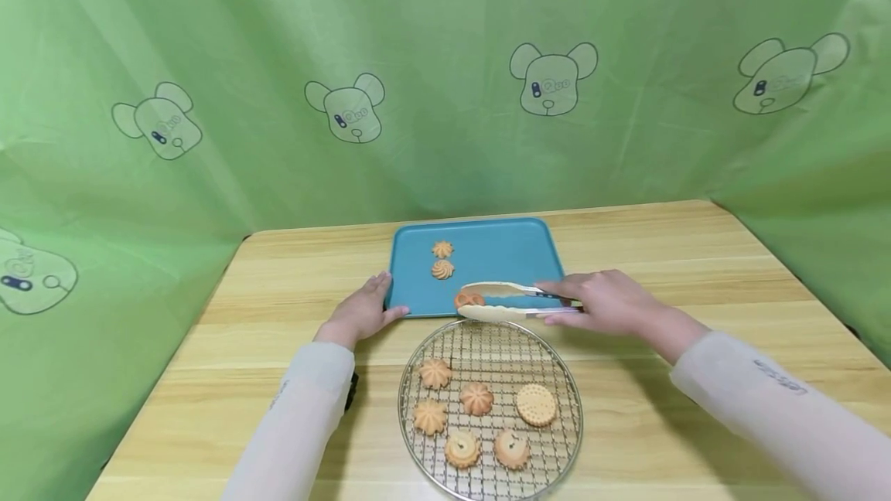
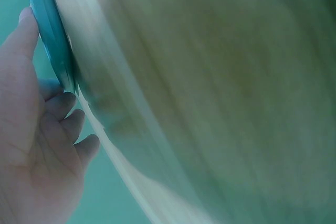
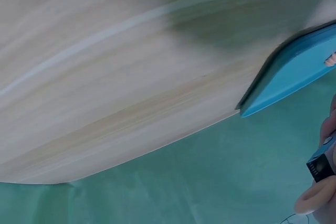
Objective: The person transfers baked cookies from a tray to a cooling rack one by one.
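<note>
In the head view my left hand (image 1: 358,311) rests at the near left corner of a blue tray (image 1: 501,242), its thumb on the front rim and fingers along the side. The left wrist view shows those fingers touching the rim. My right hand (image 1: 605,301) grips a pair of tongs (image 1: 497,289) with pale, scalloped tips. Between these tips is a brown, pretzel-shaped cookie (image 1: 468,299), over the tray's front edge. Two ridged cookies, one star-shaped (image 1: 442,249) and one swirled (image 1: 442,269), lie on the tray.
A round wire cooling rack (image 1: 501,354) stands in front of the tray. On it lie several cookies, among them a round dotted one (image 1: 536,405) and a flower-shaped one (image 1: 476,399). The wooden table (image 1: 292,277) is bordered by green curtains (image 1: 445,161).
</note>
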The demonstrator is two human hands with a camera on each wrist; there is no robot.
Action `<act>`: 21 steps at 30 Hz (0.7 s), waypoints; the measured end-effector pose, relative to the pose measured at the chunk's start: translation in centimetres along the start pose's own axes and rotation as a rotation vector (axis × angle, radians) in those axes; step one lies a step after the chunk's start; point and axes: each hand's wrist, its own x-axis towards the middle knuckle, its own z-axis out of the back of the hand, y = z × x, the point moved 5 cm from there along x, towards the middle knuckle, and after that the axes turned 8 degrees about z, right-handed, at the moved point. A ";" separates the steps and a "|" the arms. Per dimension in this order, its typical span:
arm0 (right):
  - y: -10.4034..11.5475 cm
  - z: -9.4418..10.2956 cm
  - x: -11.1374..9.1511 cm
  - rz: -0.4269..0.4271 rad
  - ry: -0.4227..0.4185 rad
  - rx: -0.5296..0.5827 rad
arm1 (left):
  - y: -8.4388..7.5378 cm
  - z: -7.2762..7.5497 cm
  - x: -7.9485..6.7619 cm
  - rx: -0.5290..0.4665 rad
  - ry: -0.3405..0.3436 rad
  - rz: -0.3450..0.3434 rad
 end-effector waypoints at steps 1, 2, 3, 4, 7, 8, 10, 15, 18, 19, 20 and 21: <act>0.0 0.0 -0.2 0.007 0.002 0.003 | 0.0 0.0 0.0 -0.002 0.000 -0.001; 0.0 0.1 -0.4 0.014 0.005 0.008 | 0.0 0.0 0.0 -0.003 0.000 -0.002; -0.1 0.1 -0.6 0.022 0.009 0.014 | 0.0 0.0 0.0 -0.006 -0.001 -0.002; -0.1 0.1 -0.8 0.027 0.012 0.018 | 0.0 0.0 0.0 -0.006 0.000 -0.001; -0.2 0.1 -1.3 0.059 0.008 0.026 | 0.1 0.0 0.0 -0.001 0.001 0.000; -0.2 0.1 -1.4 0.065 0.009 0.026 | 0.1 0.0 0.0 0.000 0.000 0.001; -0.3 0.1 -1.7 0.078 0.008 0.028 | 0.1 0.0 0.0 -0.003 0.001 0.001; -0.4 0.0 -2.5 0.094 0.016 0.022 | 0.0 0.0 0.0 -0.013 0.004 0.002; -0.5 0.1 -2.9 0.108 0.023 0.020 | 0.1 0.0 0.0 -0.014 0.001 0.001; -0.6 0.1 -3.0 0.113 0.023 0.018 | 0.1 0.0 0.1 -0.013 0.001 0.002; -0.6 0.2 -3.1 0.121 0.024 0.018 | 0.1 0.0 0.1 -0.011 0.002 0.002; -0.6 0.3 -3.3 0.127 0.026 0.021 | 0.1 -0.1 0.1 -0.012 0.002 0.001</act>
